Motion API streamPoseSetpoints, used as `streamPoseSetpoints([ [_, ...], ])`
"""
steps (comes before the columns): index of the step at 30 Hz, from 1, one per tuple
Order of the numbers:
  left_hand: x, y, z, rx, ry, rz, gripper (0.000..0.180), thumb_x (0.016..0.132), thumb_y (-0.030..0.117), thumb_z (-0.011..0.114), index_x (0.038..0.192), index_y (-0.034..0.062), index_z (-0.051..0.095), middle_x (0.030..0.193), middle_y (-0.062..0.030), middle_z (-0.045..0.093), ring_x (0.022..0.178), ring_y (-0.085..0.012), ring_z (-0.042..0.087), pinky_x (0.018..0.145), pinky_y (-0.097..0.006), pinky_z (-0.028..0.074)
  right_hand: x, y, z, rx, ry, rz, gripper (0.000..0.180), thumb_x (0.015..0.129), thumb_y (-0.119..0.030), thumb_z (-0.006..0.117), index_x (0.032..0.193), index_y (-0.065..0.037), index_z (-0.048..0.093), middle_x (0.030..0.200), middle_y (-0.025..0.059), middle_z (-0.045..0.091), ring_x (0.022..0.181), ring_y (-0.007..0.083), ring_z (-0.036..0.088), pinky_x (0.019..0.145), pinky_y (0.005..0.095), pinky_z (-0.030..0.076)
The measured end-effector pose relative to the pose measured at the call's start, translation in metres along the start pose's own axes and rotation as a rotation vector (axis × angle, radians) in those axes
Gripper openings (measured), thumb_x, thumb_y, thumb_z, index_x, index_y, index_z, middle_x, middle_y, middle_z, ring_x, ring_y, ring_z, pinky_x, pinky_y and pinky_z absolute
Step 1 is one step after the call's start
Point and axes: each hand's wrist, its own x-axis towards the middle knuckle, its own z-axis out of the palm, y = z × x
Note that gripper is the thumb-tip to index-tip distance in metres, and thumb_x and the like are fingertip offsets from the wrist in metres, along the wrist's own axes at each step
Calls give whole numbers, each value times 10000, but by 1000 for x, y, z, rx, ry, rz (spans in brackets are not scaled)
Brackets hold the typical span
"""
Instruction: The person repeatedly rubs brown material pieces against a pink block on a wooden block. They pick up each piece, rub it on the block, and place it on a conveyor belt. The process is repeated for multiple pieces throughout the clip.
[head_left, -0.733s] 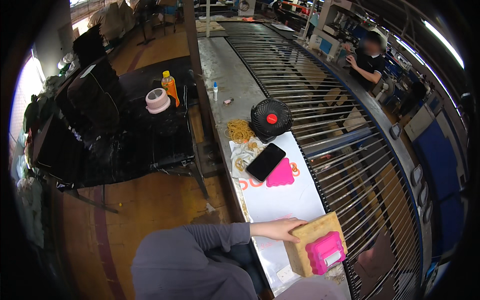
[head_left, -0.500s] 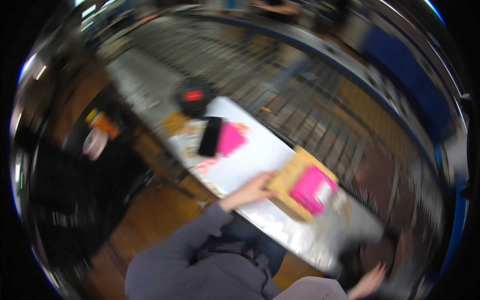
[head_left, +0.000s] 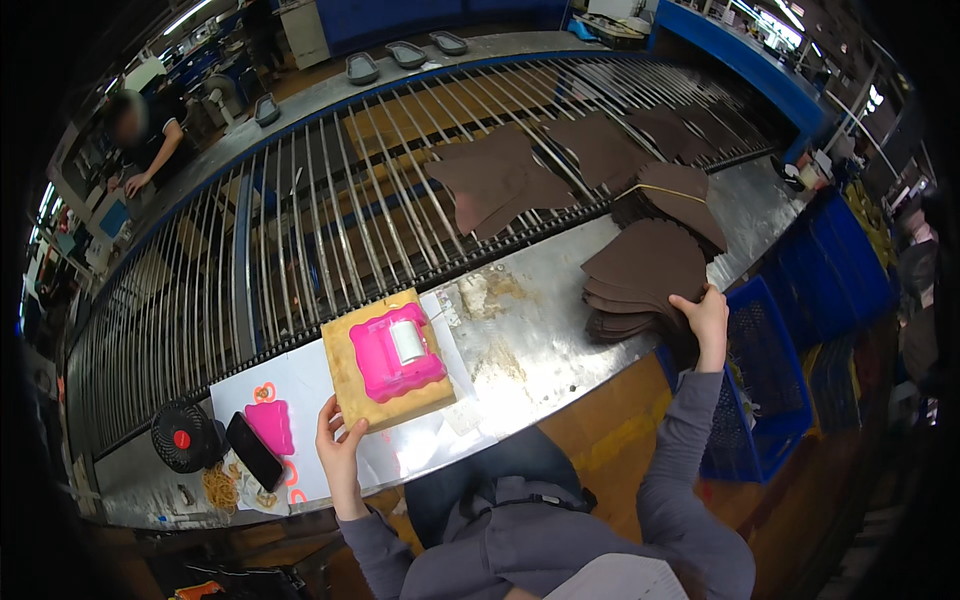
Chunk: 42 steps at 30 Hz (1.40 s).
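A thick yellow block (head_left: 345,375) lies on white paper on the metal ledge, bearing a pink scalloped box (head_left: 375,365) with a white roll (head_left: 407,341) in it. My left hand (head_left: 342,445) holds the block's near left corner between thumb and fingers. To the right, my right hand (head_left: 704,322) grips the edge of a stack of dark brown cut pieces (head_left: 645,268), thumb on top; its other fingers are partly hidden. Behind it sits another brown stack (head_left: 680,190) with a yellow band across it.
Brown pieces (head_left: 500,180) lie on the metal-rod conveyor (head_left: 310,210). At the left are a black fan (head_left: 182,438), a phone (head_left: 255,452), a pink piece (head_left: 270,428) and rubber bands (head_left: 219,488). A blue crate (head_left: 755,400) stands below right. A person (head_left: 150,145) works beyond the conveyor.
The view has swung right and sharpened. My right hand, low and apart from the pieces before, now has hold of the brown stack. My left hand stays at the block.
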Motion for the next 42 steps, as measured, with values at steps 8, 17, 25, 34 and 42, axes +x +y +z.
streamPoseSetpoints([
  [8,-8,3,-31,22,10,-35,503,881,56,674,1358,-2,524,1206,-112,619,1056,-156,584,897,-319,486,25,20,-15,340,-221,152,527,663,-225,859,1015,110,654,974,276,698,930,359,695,837,432,528],
  [17,-12,83,-46,-65,77,213,382,912,-4,625,1286,-50,563,1206,-127,642,1130,-193,606,994,-315,460,-61,-88,-86,597,-38,-563,307,906,-29,628,1190,81,591,985,241,686,923,300,683,770,320,506],
  [25,43,192,-4,-49,-460,842,389,744,261,817,1083,84,750,1575,-154,272,1460,-335,253,1135,-490,297,-132,-246,-147,797,-519,-1429,238,776,27,732,1006,67,683,829,122,712,723,172,684,665,265,496],
  [34,51,167,-57,204,-341,626,293,834,30,716,1126,19,709,1083,-96,723,994,-178,670,876,-300,514,-115,-306,-52,885,-606,-1643,336,823,64,664,1151,-9,675,1057,110,689,1004,202,661,853,306,507],
  [42,44,158,-87,682,-294,728,347,844,1,670,1178,92,689,1108,-104,696,983,-269,667,846,-341,516,-141,-305,26,835,-755,-1581,399,814,68,652,1192,-57,673,959,100,669,818,236,614,735,315,501],
])
